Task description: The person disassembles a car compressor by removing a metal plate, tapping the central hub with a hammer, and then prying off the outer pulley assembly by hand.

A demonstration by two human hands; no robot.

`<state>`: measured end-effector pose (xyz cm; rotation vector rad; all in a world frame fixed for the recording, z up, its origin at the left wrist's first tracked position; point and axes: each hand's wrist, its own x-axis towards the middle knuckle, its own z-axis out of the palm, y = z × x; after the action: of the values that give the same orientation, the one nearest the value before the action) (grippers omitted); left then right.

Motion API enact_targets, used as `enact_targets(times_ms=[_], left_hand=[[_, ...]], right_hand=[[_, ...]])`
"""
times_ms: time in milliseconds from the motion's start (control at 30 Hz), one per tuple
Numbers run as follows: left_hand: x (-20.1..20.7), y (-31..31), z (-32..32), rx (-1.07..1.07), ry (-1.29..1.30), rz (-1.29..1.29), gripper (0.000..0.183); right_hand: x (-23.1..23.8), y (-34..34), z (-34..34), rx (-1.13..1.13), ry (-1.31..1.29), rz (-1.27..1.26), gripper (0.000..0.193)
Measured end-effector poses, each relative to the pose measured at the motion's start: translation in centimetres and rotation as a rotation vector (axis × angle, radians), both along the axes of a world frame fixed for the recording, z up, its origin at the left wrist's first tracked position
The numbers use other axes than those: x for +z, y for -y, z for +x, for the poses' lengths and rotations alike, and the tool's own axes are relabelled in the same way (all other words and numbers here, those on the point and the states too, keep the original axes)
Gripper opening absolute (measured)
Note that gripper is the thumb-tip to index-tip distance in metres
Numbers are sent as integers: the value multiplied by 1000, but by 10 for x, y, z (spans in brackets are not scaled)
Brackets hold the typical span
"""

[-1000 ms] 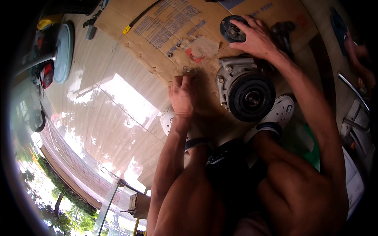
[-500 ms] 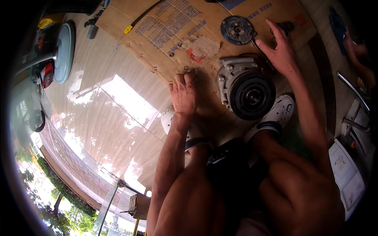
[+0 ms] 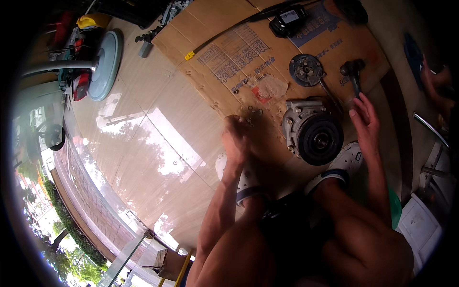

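Note:
A car air-conditioning compressor [image 3: 297, 107] with a black ribbed pulley [image 3: 320, 140] stands on the flattened cardboard [image 3: 210, 33] between my feet. My left hand [image 3: 235, 138] is left of it, by the cardboard's edge and some small rings [image 3: 253, 113]. Its fingers are curled closed, and whatever they hold is hidden. To the right, my right hand [image 3: 367, 125] is open, fingertips at the handle end of a hammer [image 3: 353, 71] lying on the cardboard. A round clutch plate [image 3: 306, 71] lies beyond the compressor, with a thin dark rod-like tool [image 3: 331, 92] beside it.
A black boxy device [image 3: 288, 20] and a dark cable with a yellow tip [image 3: 190, 55] lie on the far cardboard. A pale blue round base [image 3: 106, 67] stands at left. Another person's hand [image 3: 432, 79] shows at far right, near a chrome bar [image 3: 430, 128].
My right hand has drawn back from beside the clutch plate and rod to the hammer's handle. My left hand stays by the rings. The view has shifted, showing more of the far cardboard.

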<state>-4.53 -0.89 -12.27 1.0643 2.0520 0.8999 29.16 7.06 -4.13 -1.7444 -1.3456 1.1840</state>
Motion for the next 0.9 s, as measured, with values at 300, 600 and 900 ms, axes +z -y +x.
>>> enact_targets(times_ms=[300,600,900], left_hand=[[60,0,9,154,562,39,18],[140,13,26,-129,790,-177,23],[162,16,39,-304,1105,26,27]], right_hand=[[3,48,15,38,71,-17,51],[60,42,-39,-32,-46,166,33],[120,28,-93,766,-199,273,22]])
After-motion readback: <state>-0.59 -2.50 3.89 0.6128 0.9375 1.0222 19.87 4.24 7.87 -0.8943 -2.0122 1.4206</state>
